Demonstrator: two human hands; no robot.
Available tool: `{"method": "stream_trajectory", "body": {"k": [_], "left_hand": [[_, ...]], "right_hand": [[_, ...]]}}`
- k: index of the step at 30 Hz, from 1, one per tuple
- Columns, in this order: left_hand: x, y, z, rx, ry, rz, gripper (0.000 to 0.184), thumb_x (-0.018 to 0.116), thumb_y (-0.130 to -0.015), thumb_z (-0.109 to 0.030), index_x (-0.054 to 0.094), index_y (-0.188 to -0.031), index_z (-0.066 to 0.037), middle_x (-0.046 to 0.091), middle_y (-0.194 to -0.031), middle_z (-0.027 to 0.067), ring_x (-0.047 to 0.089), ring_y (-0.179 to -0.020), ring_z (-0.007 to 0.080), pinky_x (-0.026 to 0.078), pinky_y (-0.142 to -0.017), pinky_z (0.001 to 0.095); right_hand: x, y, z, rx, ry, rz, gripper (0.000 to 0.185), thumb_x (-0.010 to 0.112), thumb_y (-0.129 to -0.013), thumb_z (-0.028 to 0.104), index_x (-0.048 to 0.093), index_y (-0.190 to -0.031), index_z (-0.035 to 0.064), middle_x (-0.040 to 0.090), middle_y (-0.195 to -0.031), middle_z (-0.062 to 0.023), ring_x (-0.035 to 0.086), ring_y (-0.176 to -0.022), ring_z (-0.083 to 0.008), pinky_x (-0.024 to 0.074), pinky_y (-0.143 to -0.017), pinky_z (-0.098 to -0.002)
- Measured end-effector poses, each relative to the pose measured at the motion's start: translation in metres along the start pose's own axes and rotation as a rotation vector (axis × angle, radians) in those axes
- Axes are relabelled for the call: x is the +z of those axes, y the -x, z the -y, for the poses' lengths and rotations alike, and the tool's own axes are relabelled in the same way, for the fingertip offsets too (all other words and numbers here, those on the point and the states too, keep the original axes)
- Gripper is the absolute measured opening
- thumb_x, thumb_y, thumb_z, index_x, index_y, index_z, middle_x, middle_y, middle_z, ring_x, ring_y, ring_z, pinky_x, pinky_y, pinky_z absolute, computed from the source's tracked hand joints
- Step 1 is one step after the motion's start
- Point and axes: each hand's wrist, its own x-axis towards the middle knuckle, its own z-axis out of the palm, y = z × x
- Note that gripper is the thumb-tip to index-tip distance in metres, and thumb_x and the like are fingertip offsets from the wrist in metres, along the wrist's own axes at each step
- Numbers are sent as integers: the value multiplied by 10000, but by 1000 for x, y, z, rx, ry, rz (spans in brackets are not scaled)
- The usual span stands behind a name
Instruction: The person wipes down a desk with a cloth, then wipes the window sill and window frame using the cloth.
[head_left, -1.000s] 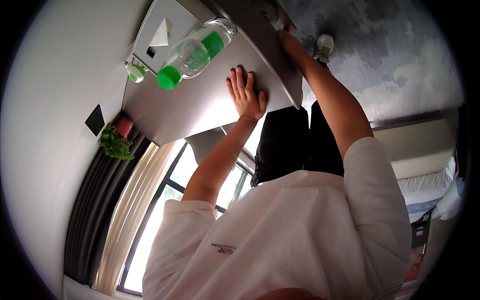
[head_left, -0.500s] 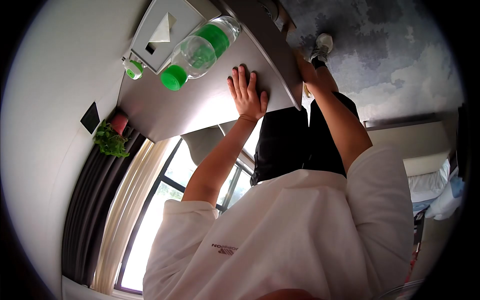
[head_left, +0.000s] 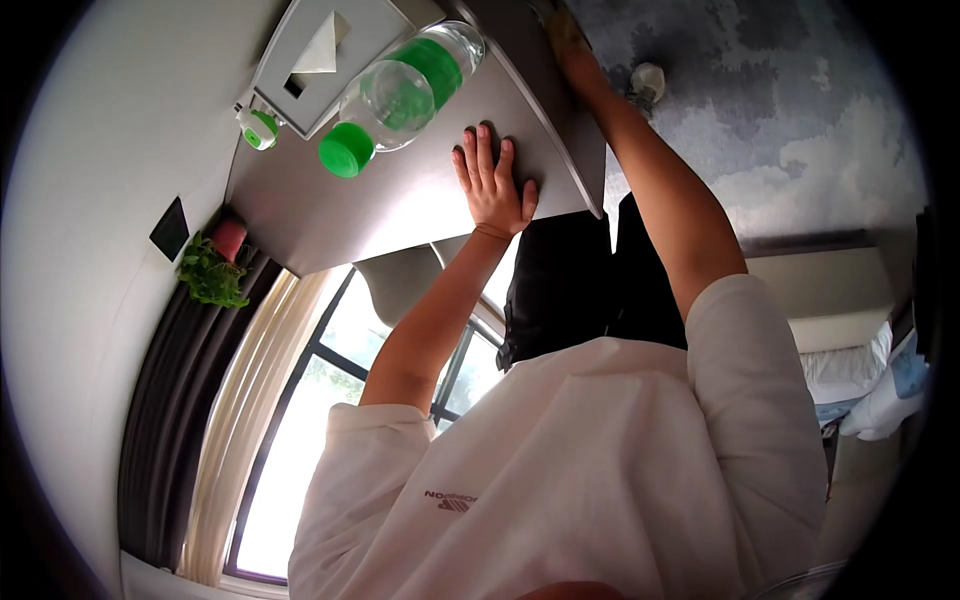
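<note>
My left hand (head_left: 492, 185) lies flat, palm down with fingers spread, on the grey-brown tabletop (head_left: 330, 215). Just beyond its fingertips is a large clear plastic bottle (head_left: 400, 100) with a green cap and green label, lying on its side. My right hand (head_left: 572, 48) reaches down past the table's edge, beside the dark side panel (head_left: 535, 75). It is dim and small there, and I cannot make out its fingers or anything in them.
A grey tissue box (head_left: 335, 65) stands behind the bottle, near a small white-and-green device (head_left: 257, 128). A potted plant (head_left: 215, 265) is by the curtain (head_left: 165, 400) and window. To the right are a shoe (head_left: 648, 82) on the grey floor and a bed (head_left: 845, 370).
My right hand has moved forward along the table's side, with the arm stretched further out. My left hand stays flat on the tabletop. The view has shifted slightly.
</note>
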Motion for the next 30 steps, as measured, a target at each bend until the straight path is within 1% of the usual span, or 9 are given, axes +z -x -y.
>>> {"method": "stream_trajectory", "body": {"k": [2, 11, 14, 15, 24, 25, 26, 29, 30], "left_hand": [[0, -1, 0, 5, 8, -7, 652, 433, -964, -433, 380, -1486, -45, 256, -1604, 296, 202, -1494, 509, 101, -1195, 639], [-3, 0, 0, -27, 32, 14, 654, 482, -938, -431, 423, -1463, -46, 262, -1614, 267, 205, -1509, 465, 98, -1203, 626], [-9, -3, -2, -52, 62, 56, 667, 521, -910, -404, 423, -1468, -51, 268, -1617, 254, 208, -1508, 465, 96, -1205, 624], [-10, -4, -4, -55, 84, 34, 680, 575, -873, -368, 437, -1466, -67, 274, -1620, 237, 215, -1508, 458, 107, -1206, 621], [-4, 1, -8, -42, 187, -158, 588, 632, -864, -322, 522, -1407, -125, 379, -1573, 167, 302, -1490, 367, 194, -1200, 586], [-3, -1, -9, -38, 224, -210, 557, 635, -867, -300, 540, -1388, -126, 422, -1546, 166, 333, -1477, 357, 219, -1194, 584], [-2, -2, -5, -16, 234, -235, 538, 530, -946, -340, 510, -1418, -83, 388, -1568, 173, 304, -1486, 361, 194, -1211, 559], [-2, -5, 8, 16, 312, -327, 588, 465, -999, -398, 483, -1431, 0, 313, -1602, 198, 213, -1518, 363, 127, -1244, 515], [2, -8, 13, 39, 304, -415, 520, 502, -987, -324, 506, -1406, -15, 388, -1551, 202, 319, -1465, 352, 227, -1211, 494]], "right_hand": [[27, 24, -44, -117, 86, 81, 195, 473, -939, 42, 575, -1094, -18, 690, -875, -236, 702, -780, -394, 565, -663, -494], [38, 158, -111, 279, 258, 539, 326, 479, -1030, 236, 592, -1202, -17, 701, -973, -217, 698, -935, -365, 561, -775, -477], [9, 150, -61, 1304, -1234, 130, 441, 465, -1062, 334, 560, -1312, -16, 688, -1140, -156, 672, -1046, -289, 550, -861, -437], [5, 151, -49, 1346, -1389, 97, 454, 451, -1066, 347, 533, -1339, -7, 657, -1191, -152, 638, -1094, -285, 516, -905, -430], [-33, 142, 103, 569, -1547, -44, 567, 314, -1103, 404, 282, -1568, 82, 274, -1641, -99, 268, -1511, -250, 217, -1251, -417], [-6, 146, 54, 174, -2453, 278, 543, 296, -1100, 415, 381, -1528, 91, 390, -1579, -94, 382, -1447, -258, 305, -1212, -417], [8, 146, 56, 107, -2419, 284, 535, 302, -1100, 410, 392, -1519, 91, 401, -1568, -93, 393, -1437, -258, 315, -1204, -416], [33, 154, 79, 463, -1839, -89, 510, 322, -1097, 396, 425, -1492, 89, 433, -1535, -93, 424, -1406, -259, 343, -1180, -415], [42, 155, 78, 527, -1735, -138, 502, 329, -1096, 391, 436, -1483, 89, 444, -1524, -93, 434, -1395, -259, 353, -1172, -414]]}}
